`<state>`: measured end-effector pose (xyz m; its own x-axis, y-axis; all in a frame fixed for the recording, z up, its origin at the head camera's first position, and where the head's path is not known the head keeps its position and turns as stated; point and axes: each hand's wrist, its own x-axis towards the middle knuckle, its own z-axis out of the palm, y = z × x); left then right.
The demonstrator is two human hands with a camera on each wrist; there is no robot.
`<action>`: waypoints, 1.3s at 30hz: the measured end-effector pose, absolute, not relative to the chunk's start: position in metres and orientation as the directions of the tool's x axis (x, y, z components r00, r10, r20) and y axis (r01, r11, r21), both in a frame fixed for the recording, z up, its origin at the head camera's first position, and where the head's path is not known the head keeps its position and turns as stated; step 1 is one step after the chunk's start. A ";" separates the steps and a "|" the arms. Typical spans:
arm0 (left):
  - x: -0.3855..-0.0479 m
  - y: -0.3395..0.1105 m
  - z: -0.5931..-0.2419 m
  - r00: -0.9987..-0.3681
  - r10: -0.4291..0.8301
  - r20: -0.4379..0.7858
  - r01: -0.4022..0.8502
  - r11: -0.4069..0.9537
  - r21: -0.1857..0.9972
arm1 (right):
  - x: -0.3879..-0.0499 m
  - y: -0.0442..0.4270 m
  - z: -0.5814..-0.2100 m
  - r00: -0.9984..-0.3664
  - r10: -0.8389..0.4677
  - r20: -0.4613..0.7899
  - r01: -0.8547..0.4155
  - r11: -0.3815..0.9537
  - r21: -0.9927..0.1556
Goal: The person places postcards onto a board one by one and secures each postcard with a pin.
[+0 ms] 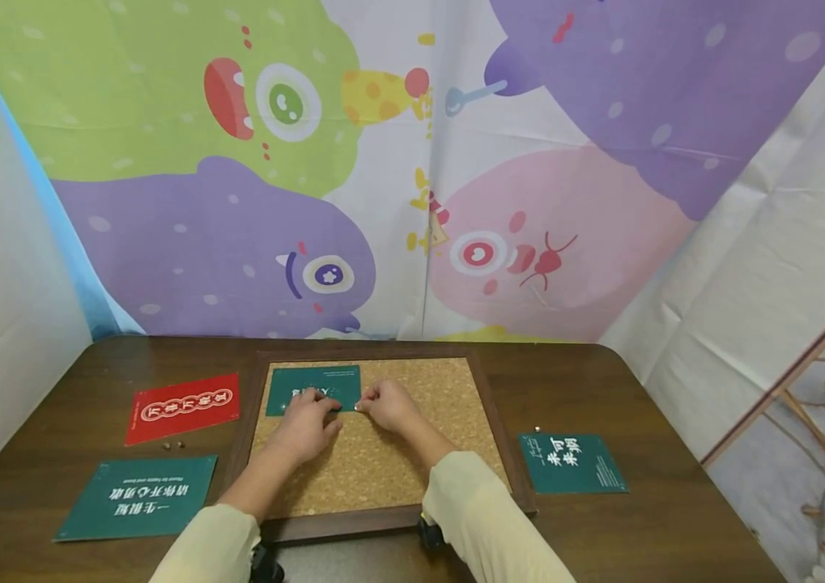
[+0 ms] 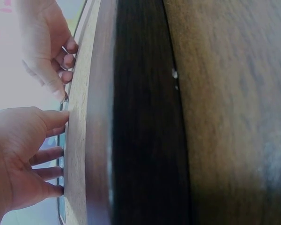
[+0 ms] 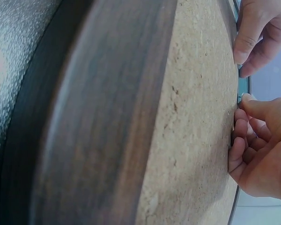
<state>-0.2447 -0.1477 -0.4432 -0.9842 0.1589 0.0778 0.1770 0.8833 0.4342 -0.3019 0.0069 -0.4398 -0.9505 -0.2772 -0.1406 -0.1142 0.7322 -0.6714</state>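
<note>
One hand of yours, the right hand (image 1: 389,403), has its fingers curled in, with the thumb and a fingertip pinching a tiny thing (image 1: 357,408), too small to name. That pinch sits at the near right corner of the first green card (image 1: 319,378). Your left hand (image 1: 308,427) has its fingers spread and almost straight, and their tips rest on the card's near edge. So the card lies under your left fingertips and reaches away past them. It is flat on the far left part of the cork board (image 1: 383,474).

Left of the board, a red card (image 1: 184,408) lies on the brown table (image 1: 663,518). Two gold bits (image 1: 174,444) sit just beside it. A second green card (image 1: 138,498) lies left of the board's near half. Right of the board is a third green card (image 1: 574,463), with one shiny bit (image 1: 537,429) just past its far edge. Behind the board hangs a cloth (image 1: 397,178) with big cartoon animals.
</note>
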 end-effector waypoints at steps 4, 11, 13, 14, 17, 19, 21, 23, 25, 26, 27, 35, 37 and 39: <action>-0.244 -0.147 -0.442 -0.984 0.160 0.078 0.178 0.883 0.435 | -0.302 0.007 -0.440 -0.950 -0.279 -0.139 -0.116 0.729 -0.674; -0.245 -0.147 -0.444 -0.985 0.156 0.078 0.175 0.884 0.433 | -0.301 0.007 -0.439 -0.951 -0.282 -0.125 -0.124 0.723 -0.680; -0.244 -0.148 -0.444 -0.985 0.156 0.078 0.174 0.885 0.431 | -0.301 0.007 -0.439 -0.952 -0.279 -0.127 -0.122 0.723 -0.680; -0.244 -0.147 -0.444 -0.985 0.155 0.078 0.174 0.885 0.432 | -0.301 0.007 -0.439 -0.952 -0.280 -0.124 -0.125 0.725 -0.677; -0.244 -0.147 -0.444 -0.984 0.156 0.084 0.178 0.884 0.433 | -0.301 0.007 -0.440 -0.953 -0.277 -0.123 -0.124 0.727 -0.675; -0.244 -0.147 -0.445 -0.984 0.156 0.091 0.180 0.883 0.433 | -0.302 0.006 -0.441 -0.955 -0.273 -0.119 -0.126 0.731 -0.670; -0.245 -0.147 -0.445 -0.983 0.156 0.095 0.182 0.883 0.432 | -0.302 0.006 -0.441 -0.956 -0.267 -0.117 -0.125 0.738 -0.663; -0.245 -0.147 -0.445 -0.983 0.157 0.095 0.183 0.884 0.431 | -0.302 0.006 -0.441 -0.958 -0.265 -0.112 -0.130 0.747 -0.653; -0.245 -0.147 -0.445 -0.983 0.156 0.092 0.181 0.883 0.433 | -0.302 0.006 -0.441 -0.958 -0.265 -0.108 -0.135 0.752 -0.645; -0.244 -0.147 -0.446 -0.984 0.155 0.090 0.179 0.883 0.434 | -0.302 0.006 -0.441 -0.958 -0.264 -0.110 -0.135 0.756 -0.641; -0.244 -0.147 -0.446 -0.984 0.155 0.088 0.178 0.883 0.435 | -0.302 0.006 -0.441 -0.959 -0.263 -0.110 -0.135 0.759 -0.637; -0.245 -0.148 -0.446 -0.985 0.153 0.084 0.175 0.880 0.441 | -0.301 0.005 -0.441 -0.957 -0.271 -0.101 -0.146 0.755 -0.639; -0.244 -0.148 -0.445 -0.985 0.154 0.083 0.175 0.879 0.443 | -0.300 0.005 -0.441 -0.957 -0.275 -0.095 -0.152 0.751 -0.642; -0.244 -0.148 -0.445 -0.984 0.159 0.081 0.178 0.878 0.444 | -0.300 0.006 -0.442 -0.957 -0.278 -0.089 -0.158 0.751 -0.641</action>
